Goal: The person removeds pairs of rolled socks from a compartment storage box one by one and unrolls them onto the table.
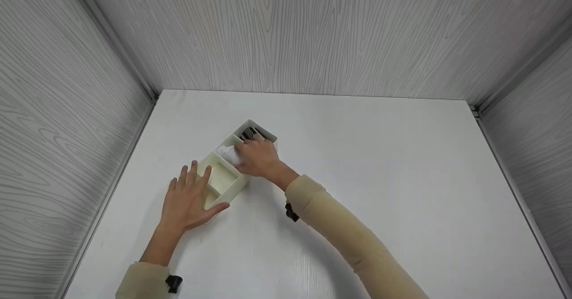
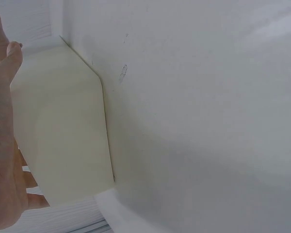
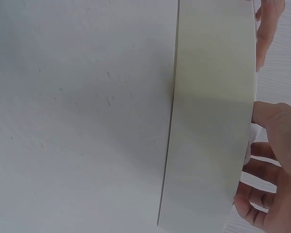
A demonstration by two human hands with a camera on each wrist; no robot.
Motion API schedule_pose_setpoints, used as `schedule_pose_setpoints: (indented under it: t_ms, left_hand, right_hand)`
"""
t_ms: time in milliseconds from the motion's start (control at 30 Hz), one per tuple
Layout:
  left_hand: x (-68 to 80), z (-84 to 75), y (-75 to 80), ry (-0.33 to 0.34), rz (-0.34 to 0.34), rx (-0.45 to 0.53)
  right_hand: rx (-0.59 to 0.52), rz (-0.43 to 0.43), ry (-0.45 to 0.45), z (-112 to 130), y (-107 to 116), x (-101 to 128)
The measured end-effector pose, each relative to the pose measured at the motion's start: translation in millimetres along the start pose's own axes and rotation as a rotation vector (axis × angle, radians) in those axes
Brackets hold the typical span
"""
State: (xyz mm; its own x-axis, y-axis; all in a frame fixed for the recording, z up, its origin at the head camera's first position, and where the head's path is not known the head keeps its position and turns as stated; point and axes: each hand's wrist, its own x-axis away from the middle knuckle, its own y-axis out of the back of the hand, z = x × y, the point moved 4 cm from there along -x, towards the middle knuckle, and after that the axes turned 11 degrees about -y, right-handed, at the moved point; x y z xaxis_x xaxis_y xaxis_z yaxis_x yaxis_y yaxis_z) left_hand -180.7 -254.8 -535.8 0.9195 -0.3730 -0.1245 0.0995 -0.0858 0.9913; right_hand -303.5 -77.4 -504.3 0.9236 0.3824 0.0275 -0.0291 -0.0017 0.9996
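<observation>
A cream divided box (image 1: pixel 234 191) lies at a slant on the white table. My right hand (image 1: pixel 258 157) reaches into its upper part, with curled fingers and thumb about a bunched white cloth (image 1: pixel 229 154) in a middle compartment. The cloth is partly hidden by the hand; in the right wrist view only a sliver shows. Beyond the fingers, a black-and-white striped item (image 1: pixel 249 133) sits in the far compartment, its kind unclear. My left hand (image 1: pixel 184 205) lies spread along the box's near left end, with straight fingers over the rim and the thumb across the near corner.
The white table (image 1: pixel 380 178) extends widely to the right of the box. Grey wood-grained panels (image 1: pixel 313 35) stand behind it and at both sides. Each beige sleeve (image 1: pixel 348 232) has a small black device (image 1: pixel 291 212) at the wrist.
</observation>
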Motion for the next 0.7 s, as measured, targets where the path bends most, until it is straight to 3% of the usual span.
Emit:
schedule_pose_setpoints:
  t_ms: [367,700]
  left_hand:
    - [-0.6,0.8,1.1,0.006,0.022,0.0]
    - [-0.3,0.4,0.4,-0.005,0.0,-0.018]
  right_hand:
    - [-0.068,0.125,0.02,-0.1,2.0,-8.7]
    - [-0.064,0.076,0.014,4.9,-4.5,-12.6]
